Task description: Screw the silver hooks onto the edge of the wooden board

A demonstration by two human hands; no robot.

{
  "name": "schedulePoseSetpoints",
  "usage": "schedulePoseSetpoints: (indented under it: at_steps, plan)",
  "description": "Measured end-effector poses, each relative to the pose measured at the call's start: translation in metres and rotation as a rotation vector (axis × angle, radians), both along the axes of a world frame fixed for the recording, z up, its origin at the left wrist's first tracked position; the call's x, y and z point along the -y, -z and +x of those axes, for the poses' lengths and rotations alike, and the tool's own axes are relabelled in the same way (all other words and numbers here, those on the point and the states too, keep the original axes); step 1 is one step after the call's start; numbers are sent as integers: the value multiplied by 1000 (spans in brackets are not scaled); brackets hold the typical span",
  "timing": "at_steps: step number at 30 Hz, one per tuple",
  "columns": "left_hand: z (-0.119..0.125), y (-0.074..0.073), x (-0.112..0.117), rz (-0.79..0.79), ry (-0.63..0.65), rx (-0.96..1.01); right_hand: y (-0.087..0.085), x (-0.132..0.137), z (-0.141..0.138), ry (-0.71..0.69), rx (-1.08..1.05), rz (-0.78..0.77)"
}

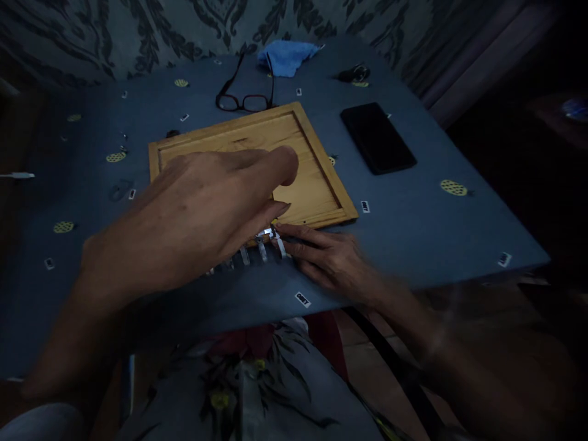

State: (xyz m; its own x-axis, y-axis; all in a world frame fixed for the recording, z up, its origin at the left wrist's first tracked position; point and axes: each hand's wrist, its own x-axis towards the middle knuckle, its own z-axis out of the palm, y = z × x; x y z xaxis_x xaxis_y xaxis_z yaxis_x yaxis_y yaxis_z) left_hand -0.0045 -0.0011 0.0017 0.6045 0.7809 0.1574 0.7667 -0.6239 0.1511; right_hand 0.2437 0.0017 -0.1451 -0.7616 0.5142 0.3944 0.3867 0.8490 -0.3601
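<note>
Across the middle of the table (413, 233), the wooden board (310, 187) lies flat, its long axis running left to right, right end angled away from you, silvery hooks (280, 246) along its near edge pointing toward you. Its pale, grained panel has a raised rim. Your left hand (202, 196) arches over it, your right hand (335, 257) meets the rightmost hook; whether either grips, I cannot tell.

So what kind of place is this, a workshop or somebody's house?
Probably somebody's home, though the dim light hides much. The table wears a pineapple-print cloth, a patterned curtain hangs behind it, and everyday eyeglasses lie on top.
</note>
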Motion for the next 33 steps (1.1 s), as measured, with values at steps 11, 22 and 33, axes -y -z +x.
schedulePoseSetpoints:
  at_steps: [11, 22, 33]
  plan:
    - [1, 1, 0, -148, -47, 24, 0, 0, 2, -14, -16, -58]
    - [2, -1, -4, -55, -35, -1, 1, -1, 3, -13, -1, -86]
    - [3, -2, 7, -46, -14, 48, 0, 0, 2, -5, -5, -73]
